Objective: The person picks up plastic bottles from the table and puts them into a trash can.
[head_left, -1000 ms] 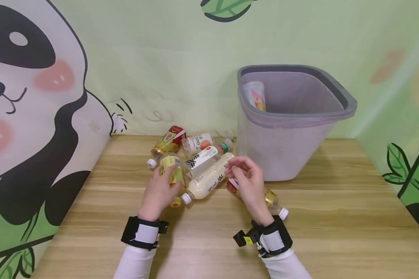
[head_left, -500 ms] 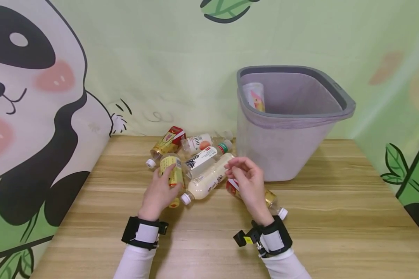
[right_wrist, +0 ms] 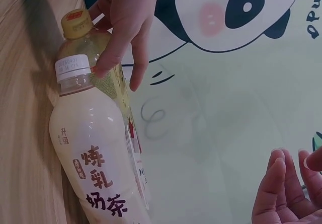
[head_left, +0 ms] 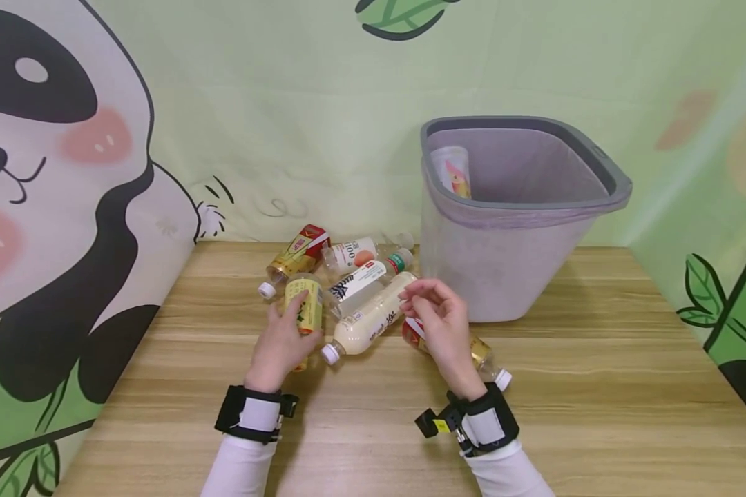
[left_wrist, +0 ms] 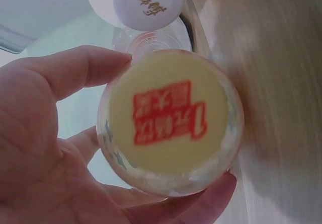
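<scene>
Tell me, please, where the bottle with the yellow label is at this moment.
In the head view, the yellow-labelled bottle is left of centre on the table, gripped by the left hand, just left of the cream-coloured bottle.

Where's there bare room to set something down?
Three patches of table look bare: between the wristbands, in front of the cream bottle; left of the left hand; right of the bin. It's crowded from the left hand to the bin, where bottles bunch together.
</scene>
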The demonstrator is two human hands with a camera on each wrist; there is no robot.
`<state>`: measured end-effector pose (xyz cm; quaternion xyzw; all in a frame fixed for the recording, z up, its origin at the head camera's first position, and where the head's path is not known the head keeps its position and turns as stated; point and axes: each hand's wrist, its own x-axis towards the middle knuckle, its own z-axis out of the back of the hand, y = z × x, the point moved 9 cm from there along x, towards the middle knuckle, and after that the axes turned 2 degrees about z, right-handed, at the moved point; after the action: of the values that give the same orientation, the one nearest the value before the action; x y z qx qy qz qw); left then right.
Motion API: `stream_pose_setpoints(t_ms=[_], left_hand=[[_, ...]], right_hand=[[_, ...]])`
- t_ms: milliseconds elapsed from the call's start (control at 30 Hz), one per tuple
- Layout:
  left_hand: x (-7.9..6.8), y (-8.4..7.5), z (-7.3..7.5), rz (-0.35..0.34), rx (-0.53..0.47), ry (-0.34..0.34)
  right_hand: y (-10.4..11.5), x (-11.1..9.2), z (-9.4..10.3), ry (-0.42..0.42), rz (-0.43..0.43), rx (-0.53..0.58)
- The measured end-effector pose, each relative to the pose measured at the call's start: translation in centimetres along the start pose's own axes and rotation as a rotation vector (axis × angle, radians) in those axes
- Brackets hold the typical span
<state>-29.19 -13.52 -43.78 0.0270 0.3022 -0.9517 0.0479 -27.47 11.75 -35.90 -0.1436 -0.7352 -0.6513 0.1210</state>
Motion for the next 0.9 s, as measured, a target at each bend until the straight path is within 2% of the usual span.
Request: stream_pose_setpoints(t_ms=[233, 533, 800, 900], left_hand=[[-0.1, 0.0, 0.8, 0.012, -0.015, -0.014], [-0.7, -0.6, 2.7, -0.03, -0.032, -0.085], [-1.7, -2.8, 4.2, -0.129, -0.119, -0.161], [-2.1, -3.9, 4.5, -0.172, -0.17, -0.167]], right_hand=[[0.0, 0.1, 0.1, -0.004, -0.015, 0.005], [-0.1, 0.2, 0.1, -0.002, -0.012, -0.003], [-0.3, 0.2, 0.1, 0.001, -0.025, -0.008], [-0.3, 0.2, 0.1, 0.004, -0.027, -0.008]])
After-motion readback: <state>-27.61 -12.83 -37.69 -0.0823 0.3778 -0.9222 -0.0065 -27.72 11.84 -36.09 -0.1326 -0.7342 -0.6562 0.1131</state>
